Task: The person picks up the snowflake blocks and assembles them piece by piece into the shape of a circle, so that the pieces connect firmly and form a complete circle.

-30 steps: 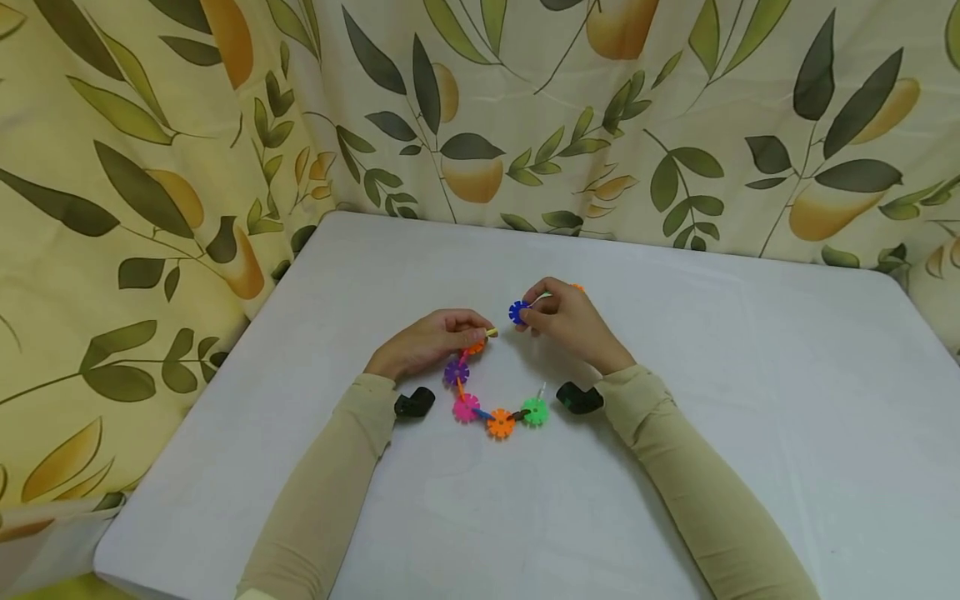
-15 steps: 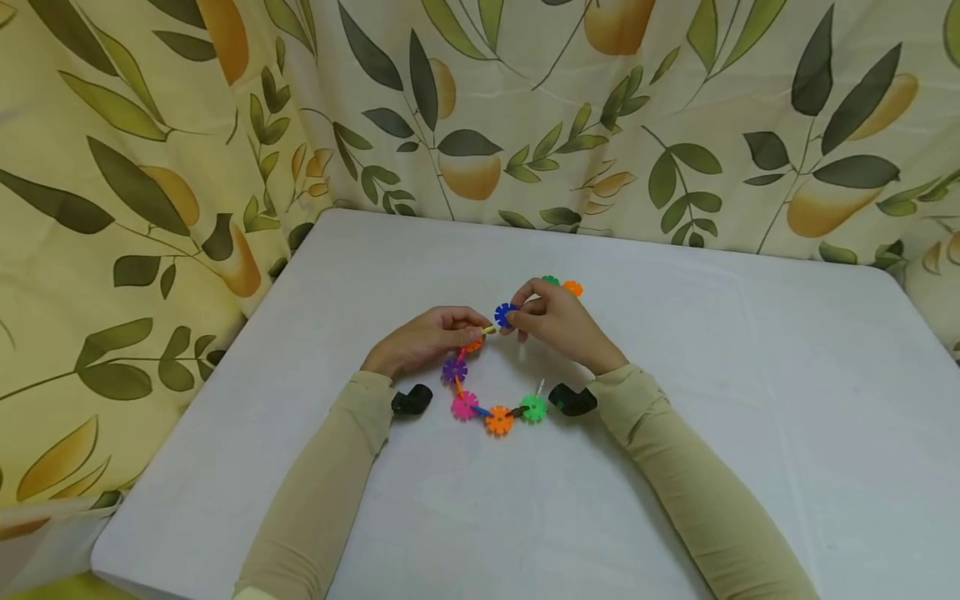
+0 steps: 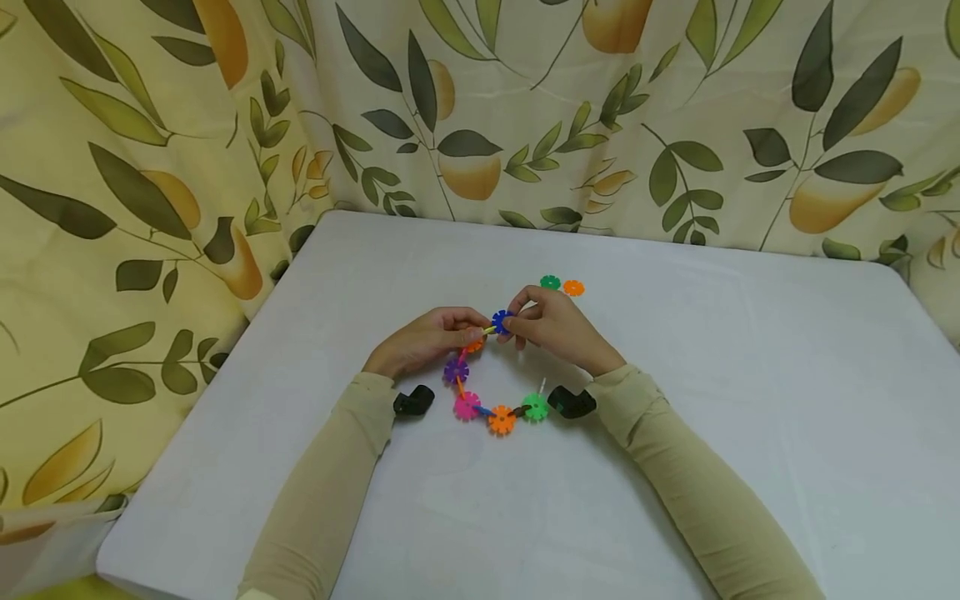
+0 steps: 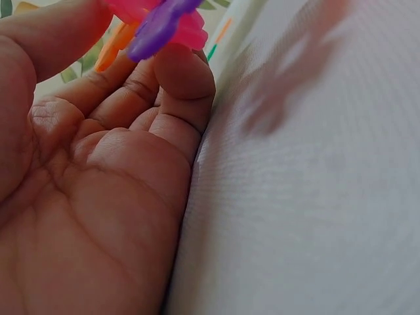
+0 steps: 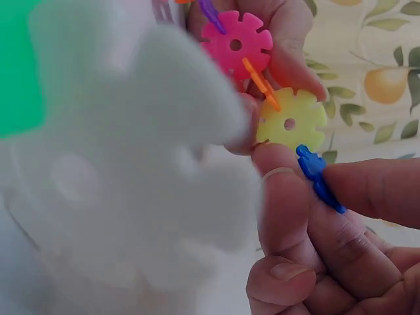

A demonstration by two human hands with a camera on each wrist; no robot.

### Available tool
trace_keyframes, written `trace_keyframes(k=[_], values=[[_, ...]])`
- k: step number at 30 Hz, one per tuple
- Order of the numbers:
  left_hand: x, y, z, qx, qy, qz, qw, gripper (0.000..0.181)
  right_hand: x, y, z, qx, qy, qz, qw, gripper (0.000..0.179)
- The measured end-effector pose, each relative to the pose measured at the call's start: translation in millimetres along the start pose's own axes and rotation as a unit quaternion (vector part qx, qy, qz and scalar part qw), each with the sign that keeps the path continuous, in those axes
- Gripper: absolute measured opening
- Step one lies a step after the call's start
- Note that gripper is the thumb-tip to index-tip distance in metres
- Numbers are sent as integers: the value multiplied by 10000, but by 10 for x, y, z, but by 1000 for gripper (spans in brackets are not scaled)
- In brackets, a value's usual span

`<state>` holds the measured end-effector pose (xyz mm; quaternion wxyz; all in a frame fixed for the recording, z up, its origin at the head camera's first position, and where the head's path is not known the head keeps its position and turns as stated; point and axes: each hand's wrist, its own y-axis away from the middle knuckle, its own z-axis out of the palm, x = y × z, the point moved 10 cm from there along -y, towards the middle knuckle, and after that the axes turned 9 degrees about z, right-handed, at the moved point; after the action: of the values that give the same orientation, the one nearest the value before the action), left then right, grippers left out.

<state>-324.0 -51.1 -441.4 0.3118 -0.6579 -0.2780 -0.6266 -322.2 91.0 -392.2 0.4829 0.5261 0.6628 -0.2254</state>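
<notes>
A chain of notched plastic discs curves over the white table. My left hand (image 3: 427, 340) pinches the yellow disc (image 5: 290, 121) at its upper end between thumb and fingers. My right hand (image 3: 562, 329) holds a blue disc (image 5: 318, 177) edge-on between thumb and finger. Its rim meets the yellow disc's notched edge; whether they interlock I cannot tell. Along the chain follow an orange disc (image 3: 474, 343), a purple disc (image 3: 456, 371), a pink disc (image 3: 467, 406), another orange disc (image 3: 502, 420) and a light green disc (image 3: 536, 407). A whitish disc (image 5: 131, 177) blurs the right wrist view's foreground.
Beyond the right hand, a dark green disc (image 3: 551, 282) and a loose orange disc (image 3: 573, 287) lie flat on the table (image 3: 712, 400). Black wrist devices (image 3: 414, 401) show beside both cuffs. A leaf-and-fruit patterned curtain (image 3: 547, 125) hangs behind and to the left.
My right hand has moved left, bringing the blue disc up to the yellow one. The dark green and orange discs behind it have come into view. My left hand stays nearly still.
</notes>
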Motion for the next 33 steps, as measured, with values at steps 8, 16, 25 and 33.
trace_keyframes(k=[8,16,25,33], values=[[-27,-16,-7,-4,39,11,10000,24,10,0,60,-210,-88,-95,9997,12],[-25,-5,-6,55,-203,-130,9997,21,58,-27,107,-357,-381,-75,9986,11],[-35,-3,-17,131,-270,-225,9993,20,49,-26,135,-347,-344,-107,9988,9],[-45,12,-47,174,-534,-252,9981,21,43,-46,165,-456,-222,-177,9986,9]])
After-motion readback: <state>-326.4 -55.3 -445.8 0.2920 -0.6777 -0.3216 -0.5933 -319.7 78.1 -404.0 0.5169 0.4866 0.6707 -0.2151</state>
